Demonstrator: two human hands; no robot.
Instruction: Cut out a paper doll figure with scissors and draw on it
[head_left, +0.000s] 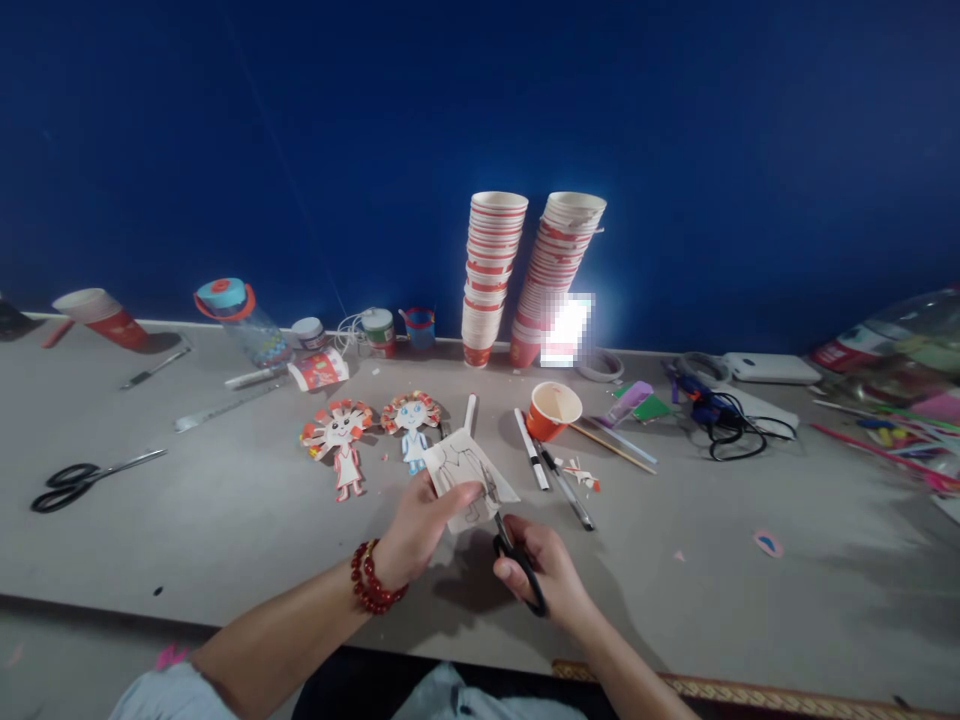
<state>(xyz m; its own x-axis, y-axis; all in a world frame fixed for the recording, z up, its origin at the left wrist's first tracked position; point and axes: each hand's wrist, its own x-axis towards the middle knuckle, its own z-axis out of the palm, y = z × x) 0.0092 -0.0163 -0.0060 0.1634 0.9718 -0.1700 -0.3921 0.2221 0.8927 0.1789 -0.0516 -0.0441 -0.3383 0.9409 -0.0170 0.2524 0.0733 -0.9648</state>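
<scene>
Head camera: the left hand (pixel 417 522) pinches a piece of paper (pixel 454 462) bearing a line drawing, thumb on top, above the worktop (pixel 300 560). The right hand (pixel 553 572) grips black-handled scissors (pixel 527 573), blades at the paper's edge. Beyond the left hand lie two paper dolls (pixel 347 470); an orange cup (pixel 547 424) sits before two cup stacks (pixel 495 270).
</scene>
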